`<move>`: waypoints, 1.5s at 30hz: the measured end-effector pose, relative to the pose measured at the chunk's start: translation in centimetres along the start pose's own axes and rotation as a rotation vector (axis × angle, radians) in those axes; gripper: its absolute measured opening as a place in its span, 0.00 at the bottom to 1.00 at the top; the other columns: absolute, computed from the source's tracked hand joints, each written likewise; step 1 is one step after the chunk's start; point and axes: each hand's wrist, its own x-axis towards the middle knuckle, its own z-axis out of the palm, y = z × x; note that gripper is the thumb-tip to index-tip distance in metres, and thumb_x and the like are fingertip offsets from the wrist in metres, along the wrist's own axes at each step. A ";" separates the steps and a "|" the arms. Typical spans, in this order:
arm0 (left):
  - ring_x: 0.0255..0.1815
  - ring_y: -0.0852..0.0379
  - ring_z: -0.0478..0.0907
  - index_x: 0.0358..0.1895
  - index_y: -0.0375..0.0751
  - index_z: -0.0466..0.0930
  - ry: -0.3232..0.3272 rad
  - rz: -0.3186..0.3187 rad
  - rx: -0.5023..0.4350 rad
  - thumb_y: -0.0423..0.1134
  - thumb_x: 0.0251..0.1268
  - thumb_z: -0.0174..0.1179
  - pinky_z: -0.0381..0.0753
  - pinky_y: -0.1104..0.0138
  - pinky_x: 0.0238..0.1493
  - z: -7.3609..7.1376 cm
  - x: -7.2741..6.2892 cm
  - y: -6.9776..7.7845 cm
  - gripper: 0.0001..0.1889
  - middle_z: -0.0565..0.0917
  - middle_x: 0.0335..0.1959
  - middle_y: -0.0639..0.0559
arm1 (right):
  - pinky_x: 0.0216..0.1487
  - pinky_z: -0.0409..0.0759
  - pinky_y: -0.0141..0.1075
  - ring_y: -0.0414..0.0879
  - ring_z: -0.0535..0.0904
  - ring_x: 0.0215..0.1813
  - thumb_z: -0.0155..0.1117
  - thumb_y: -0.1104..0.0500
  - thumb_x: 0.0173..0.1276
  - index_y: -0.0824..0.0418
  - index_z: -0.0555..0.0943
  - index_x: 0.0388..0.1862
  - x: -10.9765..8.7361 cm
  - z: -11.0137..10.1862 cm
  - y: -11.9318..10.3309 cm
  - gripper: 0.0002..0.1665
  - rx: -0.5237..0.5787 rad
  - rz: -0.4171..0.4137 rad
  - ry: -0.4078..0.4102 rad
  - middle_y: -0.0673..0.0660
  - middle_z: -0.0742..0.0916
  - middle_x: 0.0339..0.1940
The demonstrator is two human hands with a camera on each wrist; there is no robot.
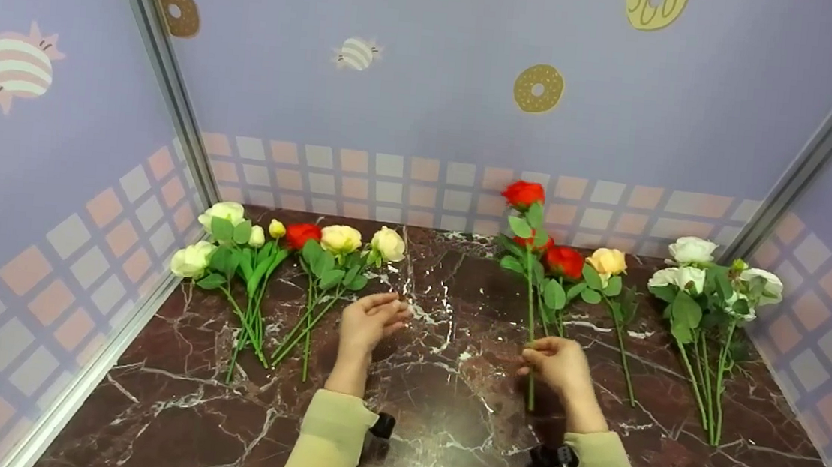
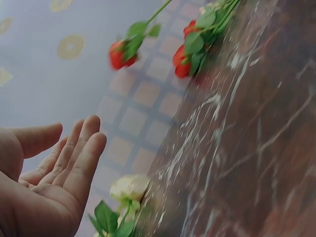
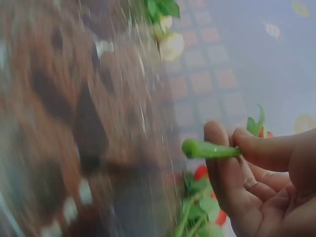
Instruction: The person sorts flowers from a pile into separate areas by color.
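My right hand (image 1: 557,362) pinches the green stem of a red rose (image 1: 523,195) between thumb and fingers, low on the stem. That rose stands raised above the table, its bloom in front of the tiled wall print. In the right wrist view the cut end of the stem (image 3: 212,150) juts out past the fingertips. My left hand (image 1: 370,323) hovers over the table with loosely bent fingers and nothing in them; the left wrist view shows its palm (image 2: 54,197) empty. Closest to it lies a bunch with a red rose (image 1: 303,236) and pale yellow roses (image 1: 341,240).
Behind the held rose lie another red rose (image 1: 564,261) and a peach rose (image 1: 607,262). At the far left is a bunch of cream roses (image 1: 191,259) and yellow buds. White roses (image 1: 692,250) lie at the right. Walls enclose the marbled table (image 1: 429,430) on three sides.
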 end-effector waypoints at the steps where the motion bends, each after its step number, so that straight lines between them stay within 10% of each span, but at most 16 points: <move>1: 0.35 0.58 0.90 0.59 0.18 0.76 0.017 0.000 0.000 0.24 0.71 0.60 0.92 0.59 0.49 -0.3 0.1 0.1 0.17 0.91 0.41 0.36 | 0.31 0.90 0.33 0.43 0.86 0.23 0.63 0.76 0.68 0.86 0.78 0.47 0.1 -0.4 0.1 0.12 -0.008 0.011 0.004 0.73 0.90 0.34; 9: 0.35 0.58 0.89 0.57 0.18 0.77 0.130 0.062 0.037 0.24 0.71 0.60 0.92 0.66 0.41 -2.4 0.7 0.3 0.16 0.90 0.44 0.31 | 0.30 0.89 0.33 0.44 0.88 0.23 0.63 0.73 0.70 0.84 0.79 0.48 0.5 -2.7 1.0 0.13 -0.167 0.041 0.048 0.75 0.89 0.38; 19: 0.51 0.41 0.85 0.54 0.31 0.86 0.345 0.157 0.467 0.34 0.71 0.65 0.86 0.56 0.53 -5.4 1.2 0.9 0.14 0.88 0.51 0.34 | 0.41 0.88 0.42 0.44 0.88 0.25 0.65 0.64 0.72 0.76 0.82 0.51 0.6 -4.1 1.5 0.15 -0.458 0.122 0.086 0.68 0.91 0.39; 34: 0.62 0.35 0.79 0.61 0.30 0.81 0.317 0.069 1.008 0.34 0.74 0.61 0.79 0.46 0.65 -7.2 3.0 1.4 0.17 0.82 0.59 0.32 | 0.53 0.84 0.59 0.68 0.84 0.49 0.72 0.58 0.66 0.72 0.87 0.44 0.9 -4.1 2.3 0.17 -0.660 0.070 0.122 0.72 0.89 0.48; 45: 0.51 0.34 0.85 0.49 0.30 0.86 0.253 -0.035 1.278 0.33 0.71 0.59 0.85 0.41 0.54 -8.1 4.3 1.2 0.11 0.88 0.49 0.32 | 0.56 0.84 0.59 0.69 0.84 0.52 0.74 0.58 0.65 0.73 0.86 0.47 0.8 -4.1 2.3 0.19 -0.668 0.109 0.101 0.73 0.87 0.52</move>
